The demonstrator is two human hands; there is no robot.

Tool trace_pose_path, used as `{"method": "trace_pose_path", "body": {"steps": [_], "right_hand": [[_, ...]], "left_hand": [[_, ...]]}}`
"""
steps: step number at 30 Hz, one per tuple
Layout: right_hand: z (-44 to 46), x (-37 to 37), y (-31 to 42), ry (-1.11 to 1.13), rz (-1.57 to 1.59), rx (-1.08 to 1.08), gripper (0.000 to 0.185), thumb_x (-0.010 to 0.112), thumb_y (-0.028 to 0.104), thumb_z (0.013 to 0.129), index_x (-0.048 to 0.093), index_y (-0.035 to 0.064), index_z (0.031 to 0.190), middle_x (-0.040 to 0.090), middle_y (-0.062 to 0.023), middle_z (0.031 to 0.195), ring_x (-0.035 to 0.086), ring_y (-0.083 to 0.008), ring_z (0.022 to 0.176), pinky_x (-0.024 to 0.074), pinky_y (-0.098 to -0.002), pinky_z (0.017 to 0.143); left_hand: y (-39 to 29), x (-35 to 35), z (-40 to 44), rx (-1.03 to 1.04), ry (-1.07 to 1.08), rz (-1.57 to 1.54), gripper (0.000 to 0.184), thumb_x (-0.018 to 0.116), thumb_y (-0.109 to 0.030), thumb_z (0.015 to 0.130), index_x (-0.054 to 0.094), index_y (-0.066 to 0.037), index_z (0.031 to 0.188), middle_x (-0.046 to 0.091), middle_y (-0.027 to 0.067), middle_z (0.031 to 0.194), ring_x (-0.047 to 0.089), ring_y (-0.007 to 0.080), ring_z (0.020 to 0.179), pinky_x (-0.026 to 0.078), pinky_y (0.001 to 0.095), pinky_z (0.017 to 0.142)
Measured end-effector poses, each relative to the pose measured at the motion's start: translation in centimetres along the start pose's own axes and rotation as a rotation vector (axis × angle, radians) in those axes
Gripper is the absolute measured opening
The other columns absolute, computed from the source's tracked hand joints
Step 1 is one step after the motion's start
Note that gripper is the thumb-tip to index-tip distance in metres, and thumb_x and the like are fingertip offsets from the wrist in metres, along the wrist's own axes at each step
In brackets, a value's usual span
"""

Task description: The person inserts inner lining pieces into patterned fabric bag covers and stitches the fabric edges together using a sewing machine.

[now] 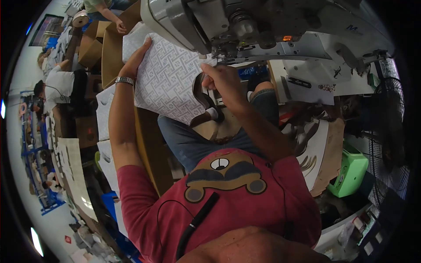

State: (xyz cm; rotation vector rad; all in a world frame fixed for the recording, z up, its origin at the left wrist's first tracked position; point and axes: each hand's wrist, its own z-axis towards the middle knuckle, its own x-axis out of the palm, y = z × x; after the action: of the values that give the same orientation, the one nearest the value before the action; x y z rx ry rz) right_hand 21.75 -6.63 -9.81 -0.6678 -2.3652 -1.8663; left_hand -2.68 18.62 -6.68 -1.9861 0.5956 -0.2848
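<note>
A white and grey panel (169, 79) with an interlaced geometric pattern hangs tilted in front of me; whether it is fabric or another sheet material, I cannot tell. My left hand (138, 56), with a metal-band watch on its wrist, is closed on the panel's upper left edge, thumb on the patterned face. At the opposite edge my right hand (219, 81) has its fingers curled, pinching the panel's border just below the sewing machine's needle area. The sewing machine (245, 30) stands directly above, its head close to the panel's top right corner.
Cardboard boxes (115, 50) stand to the left, near another person's hand (120, 26). White cut pieces (105, 114) lie beside my left arm. On the machine table at right rests a dark pen-like tool (300, 82). Farther right are a green plastic stool (351, 171) and a fan (388, 131).
</note>
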Motion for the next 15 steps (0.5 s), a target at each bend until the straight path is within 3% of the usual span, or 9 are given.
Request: {"method": "trace_pose_path", "body": {"steps": [6, 10, 13, 14, 15], "right_hand": [[0.2, 0.4, 0.7, -0.01, -0.019, 0.0, 0.041, 0.075, 0.042, 0.093, 0.072, 0.0047, 0.077, 0.068, -0.0025, 0.069, 0.058, -0.0083, 0.061, 0.0447, -0.0239, 0.06], [0.4, -0.2, 0.5, 0.006, 0.073, 0.012, 0.036, 0.078, 0.037, 0.093, 0.073, 0.0042, 0.079, 0.066, -0.0008, 0.068, 0.056, -0.0068, 0.06, 0.0428, -0.0222, 0.058], [0.3, -0.8, 0.2, -0.024, 0.096, -0.025, 0.031, 0.079, 0.033, 0.092, 0.074, 0.004, 0.081, 0.065, 0.0006, 0.069, 0.055, -0.0058, 0.061, 0.0423, -0.0218, 0.059], [0.0, -1.5, 0.8, 0.015, 0.031, 0.005, 0.027, 0.08, 0.029, 0.091, 0.075, 0.0026, 0.091, 0.067, 0.001, 0.076, 0.057, -0.0053, 0.068, 0.0429, -0.0218, 0.063], [-0.2, -2.0, 1.0, 0.017, 0.038, 0.003, 0.027, 0.08, 0.029, 0.091, 0.075, 0.0026, 0.091, 0.067, 0.001, 0.076, 0.057, -0.0053, 0.068, 0.0429, -0.0218, 0.063]], "left_hand": [[-0.4, 0.9, -4.1, -0.016, -0.052, -0.033, 0.066, 0.061, -0.053, 0.102, 0.06, 0.001, 0.138, 0.072, 0.0124, 0.124, 0.073, 0.0201, 0.102, 0.061, 0.0298, 0.085], [3.7, -1.0, -5.7, 0.009, -0.009, -0.141, 0.062, 0.06, -0.048, 0.103, 0.058, 0.001, 0.14, 0.071, 0.009, 0.124, 0.072, 0.0179, 0.103, 0.06, 0.0297, 0.088], [9.1, 0.1, -10.7, 0.255, -0.095, -0.227, 0.059, 0.059, -0.039, 0.105, 0.045, 0.0, 0.146, 0.061, 0.0105, 0.136, 0.06, 0.0168, 0.121, 0.049, 0.0332, 0.105], [11.0, 1.4, -12.9, 0.353, -0.136, -0.22, 0.058, 0.059, -0.036, 0.105, 0.04, -0.001, 0.147, 0.056, 0.0117, 0.139, 0.056, 0.0173, 0.126, 0.045, 0.0346, 0.109], [11.8, 3.7, -15.4, 0.39, -0.2, -0.197, 0.058, 0.059, -0.034, 0.105, 0.037, -0.001, 0.147, 0.053, 0.0134, 0.14, 0.053, 0.0191, 0.128, 0.042, 0.0358, 0.111]]}}
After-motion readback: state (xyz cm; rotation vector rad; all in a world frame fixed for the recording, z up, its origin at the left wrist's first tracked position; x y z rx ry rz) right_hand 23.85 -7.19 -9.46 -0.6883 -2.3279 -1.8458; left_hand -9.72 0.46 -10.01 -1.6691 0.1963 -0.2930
